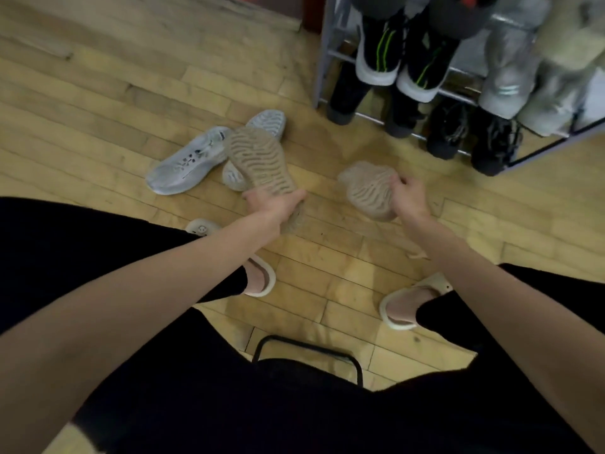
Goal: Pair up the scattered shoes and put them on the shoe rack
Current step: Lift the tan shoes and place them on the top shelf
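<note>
My left hand (273, 204) grips the heel of a tan shoe (258, 160), held off the floor with its wavy sole facing me. My right hand (409, 196) holds the matching tan shoe (368, 188), sole up too, a little to the right. Behind the left shoe two pale blue sneakers lie on the wooden floor: one (188, 160) on its side, the other (268, 122) sole up and partly hidden. The grey metal shoe rack (322, 60) stands at the upper right, both hands short of it.
The rack carries black-and-white high-tops with green stripes (379, 57), silver-grey boots (510, 70) and black shoes (447, 132) on the lowest bar. My feet in cream slides (409, 306) rest on the floor. A black chair frame (307, 348) sits below me.
</note>
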Motion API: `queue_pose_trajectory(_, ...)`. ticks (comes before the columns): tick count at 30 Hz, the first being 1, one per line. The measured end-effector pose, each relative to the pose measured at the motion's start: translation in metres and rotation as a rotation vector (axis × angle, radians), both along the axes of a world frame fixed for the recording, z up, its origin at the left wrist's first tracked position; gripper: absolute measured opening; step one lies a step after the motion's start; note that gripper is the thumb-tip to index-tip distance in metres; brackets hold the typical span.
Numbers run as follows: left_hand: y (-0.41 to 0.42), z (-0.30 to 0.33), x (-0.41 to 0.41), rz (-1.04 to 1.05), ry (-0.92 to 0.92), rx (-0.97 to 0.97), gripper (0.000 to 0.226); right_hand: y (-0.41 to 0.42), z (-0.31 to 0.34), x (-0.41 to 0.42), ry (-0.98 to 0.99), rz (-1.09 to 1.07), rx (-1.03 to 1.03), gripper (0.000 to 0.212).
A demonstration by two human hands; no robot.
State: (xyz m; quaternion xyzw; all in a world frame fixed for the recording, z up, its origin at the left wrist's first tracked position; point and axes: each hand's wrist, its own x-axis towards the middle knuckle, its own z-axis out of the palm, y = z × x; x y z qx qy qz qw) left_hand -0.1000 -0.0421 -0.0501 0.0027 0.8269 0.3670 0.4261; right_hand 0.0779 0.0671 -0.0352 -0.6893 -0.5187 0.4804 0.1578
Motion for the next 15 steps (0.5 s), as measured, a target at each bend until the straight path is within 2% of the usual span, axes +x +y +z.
queue_pose_trajectory(3, -0.006, 0.032, 0.006, -0.215, 0.081, 0.070, 0.068, -0.013, 0.035, 0.040, 0.049, -0.025, 0.090, 0.038)
queue_pose_trajectory(7, -0.015, 0.071, 0.021, -0.500, 0.331, 0.102, 0.095, -0.026, 0.076, 0.086, 0.140, -0.085, 0.241, 0.032)
queue_pose_trajectory(11, -0.019, 0.105, 0.042, -0.702, 0.514, 0.208, 0.098, -0.040, 0.103, 0.117, 0.294, -0.146, 0.354, 0.022)
queue_pose_trajectory(15, -0.017, 0.131, 0.060, -0.847, 0.655, 0.274, 0.092, -0.049, 0.119, 0.135, 0.406, -0.217, 0.416, 0.021)
